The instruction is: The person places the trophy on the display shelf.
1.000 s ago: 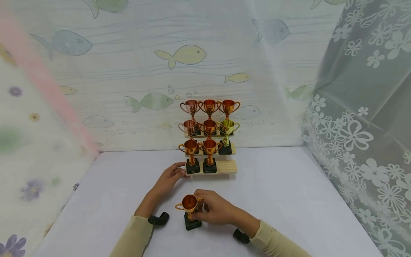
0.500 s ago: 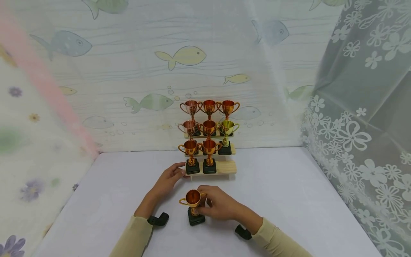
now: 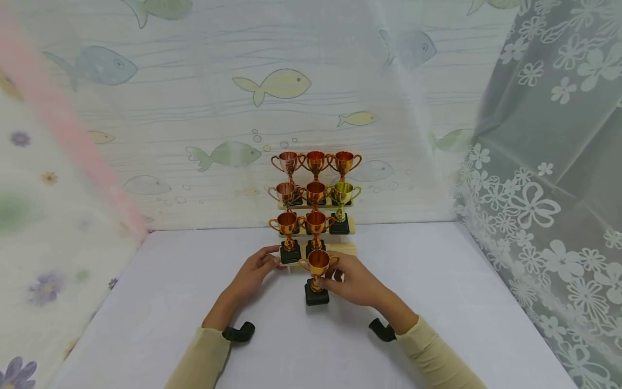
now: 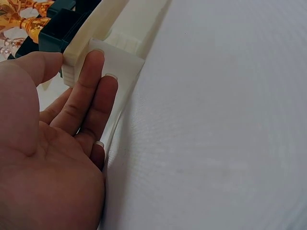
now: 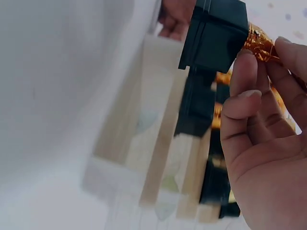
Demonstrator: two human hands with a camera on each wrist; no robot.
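While held upright by the stem in the right hand (image 3: 357,281) | small gold trophy cup on black square base (image 3: 318,273) is found just below the three-tiered pale wooden stand (image 3: 346,249) at frame centre | left hand (image 3: 252,272), fingers straight, is pressed against the stand's lower-left end.

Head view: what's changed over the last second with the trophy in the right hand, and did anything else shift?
The right hand, gripping the gold trophy by its stem, has carried it forward and to the right, from near the person to just in front of the wooden stand. The left hand stayed with its fingers against the stand's left end. The eight trophies on the stand did not move.
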